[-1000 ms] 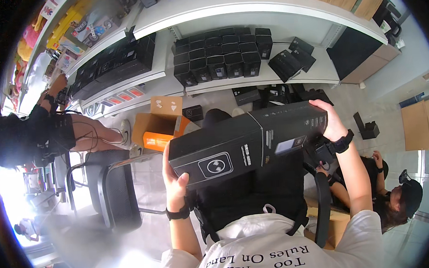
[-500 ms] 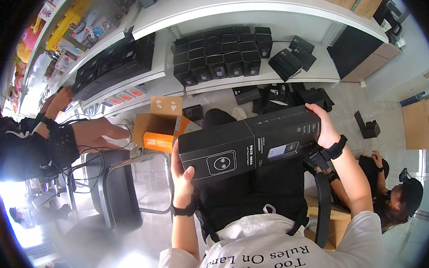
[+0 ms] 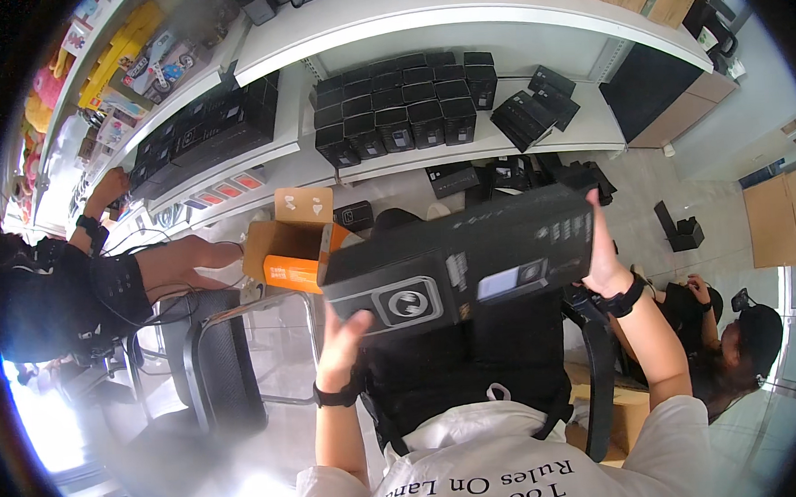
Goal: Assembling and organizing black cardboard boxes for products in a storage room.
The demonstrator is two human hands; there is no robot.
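Note:
My left hand (image 3: 340, 343) grips the left end of a long black box (image 3: 462, 261), its thumb lying on the front face. Around the opposite end wraps my right hand (image 3: 604, 260). The box lies lengthwise above my lap, with an icon on its left front and a pictured device on its right. A seam crosses its middle; whether this is one box or two held end to end, I cannot tell. Motion blurs the box a little. Left of it, an orange-and-brown carton (image 3: 293, 270) stands on the floor with its flaps up.
Ahead, a white shelf (image 3: 367, 167) bears rows of black boxes (image 3: 409, 122). More black boxes (image 3: 453, 179) lie on the floor below it. A chair (image 3: 229, 365) stands left; one person (image 3: 67, 293) reaches toward the shelves there. Another person (image 3: 728, 357) is at right, near brown cartons (image 3: 775, 224).
The black box has tilted in my hands and come slightly up and closer, showing more of its front. Both hands keep hold. My view has shifted slightly.

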